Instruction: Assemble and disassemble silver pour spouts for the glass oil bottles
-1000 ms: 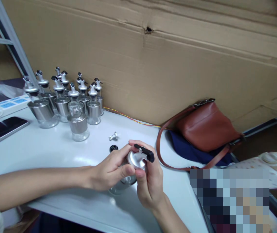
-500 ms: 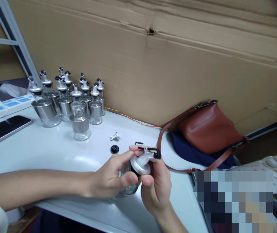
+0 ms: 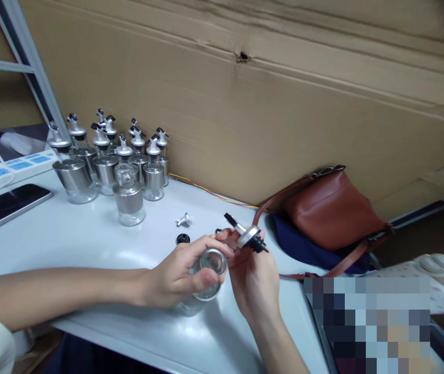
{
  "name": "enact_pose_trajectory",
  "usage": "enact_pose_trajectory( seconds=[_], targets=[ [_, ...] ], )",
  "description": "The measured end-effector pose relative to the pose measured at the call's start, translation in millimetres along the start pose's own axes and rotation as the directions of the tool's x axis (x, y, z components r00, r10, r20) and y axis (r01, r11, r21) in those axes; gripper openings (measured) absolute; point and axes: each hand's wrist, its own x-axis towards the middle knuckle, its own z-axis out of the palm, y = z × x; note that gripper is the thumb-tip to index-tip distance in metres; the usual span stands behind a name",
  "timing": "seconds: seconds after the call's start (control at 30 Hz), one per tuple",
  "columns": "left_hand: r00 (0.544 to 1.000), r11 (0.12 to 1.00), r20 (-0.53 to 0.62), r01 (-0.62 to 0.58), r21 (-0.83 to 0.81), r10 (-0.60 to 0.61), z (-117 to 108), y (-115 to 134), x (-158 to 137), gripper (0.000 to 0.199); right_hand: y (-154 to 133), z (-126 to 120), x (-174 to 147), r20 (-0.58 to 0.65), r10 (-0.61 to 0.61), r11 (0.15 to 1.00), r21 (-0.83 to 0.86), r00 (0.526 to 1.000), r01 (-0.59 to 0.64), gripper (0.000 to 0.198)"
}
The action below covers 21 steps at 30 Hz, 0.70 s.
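Your left grip (image 3: 178, 272) is wrapped round the bottle (image 3: 202, 288), thumb in front near the neck, and your right grip (image 3: 253, 280) has the spout (image 3: 250, 238) pinched in its fingertips. Behind everything rises the cardboard (image 3: 323, 104), and below it runs the pale surface (image 3: 89, 239), with the bottle near its front edge. To your right, the brown bag (image 3: 331, 208) leans over a navy cloth (image 3: 287, 239), its strap looping past your right wrist. At the far left you have the power strip (image 3: 23, 165) and, nearer you, the phone (image 3: 11, 205), lying flat. Between them and the bag stand the other bottles (image 3: 105, 169), steel-banded and crowded together. The bottle you hold has its mouth bare (whether its base touches the surface, you cannot tell from here). The spout is beside that mouth and apart from it, black stopper angled down to the right. Beyond your left fingers lie a small silver nozzle (image 3: 183, 220) and, just nearer you, a black cap (image 3: 183, 238).
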Motion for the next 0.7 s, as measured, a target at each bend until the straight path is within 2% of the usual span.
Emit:
enact_pose_trajectory(
  seconds=[0.07,0.13,0.17,0.23,0.3,0.4,0.5,0.63,0.7],
  targets=[
    [0.998,0.999,0.039,0.046,-0.03,-0.044,-5.9,5.8,4.4,0.044,-3.2,-0.4,3.4,-0.041,0.055,0.993,0.104,0.998,-0.05,0.034],
    [0.978,0.991,0.159,0.135,-0.009,-0.132,-16.9,19.1,12.6,0.039,-5.4,-2.2,7.0,-0.098,0.083,0.982,0.178,0.992,-0.064,0.033],
    [0.954,0.982,0.233,0.183,0.04,-0.188,-24.3,28.0,17.7,0.034,-5.7,-3.4,8.8,-0.135,0.097,0.977,0.199,0.986,-0.069,0.034],
    [0.871,0.942,0.365,0.274,0.193,-0.329,-41.5,47.9,27.8,0.023,-4.8,-6.1,12.1,-0.209,0.133,0.971,0.222,0.969,-0.085,0.036],
    [0.821,0.886,0.388,0.276,0.372,-0.418,-59.5,66.8,35.2,0.021,-3.0,-8.0,14.7,-0.252,0.171,0.967,0.23,0.953,-0.112,0.038],
    [0.781,0.787,0.366,0.244,0.566,-0.506,-83.6,87.3,38.2,0.023,-1.1,-8.2,17.0,-0.27,0.235,0.954,0.248,0.934,-0.168,0.038],
    [0.761,0.655,0.269,0.257,0.71,-0.591,-103.4,96.3,33.5,0.026,-1.0,-6.9,18.2,-0.251,0.293,0.936,0.271,0.922,-0.224,0.041],
    [0.805,0.419,0.037,0.269,0.867,-0.592,-127.4,94.2,25.6,0.034,-0.1,-6.9,18.5,-0.168,0.338,0.921,0.26,0.926,-0.289,0.044],
    [0.827,0.328,-0.015,0.24,0.914,-0.561,-138.4,91.2,23.9,0.037,1.2,-7.9,18.3,-0.134,0.348,0.921,0.236,0.928,-0.311,0.043]
  ],
)
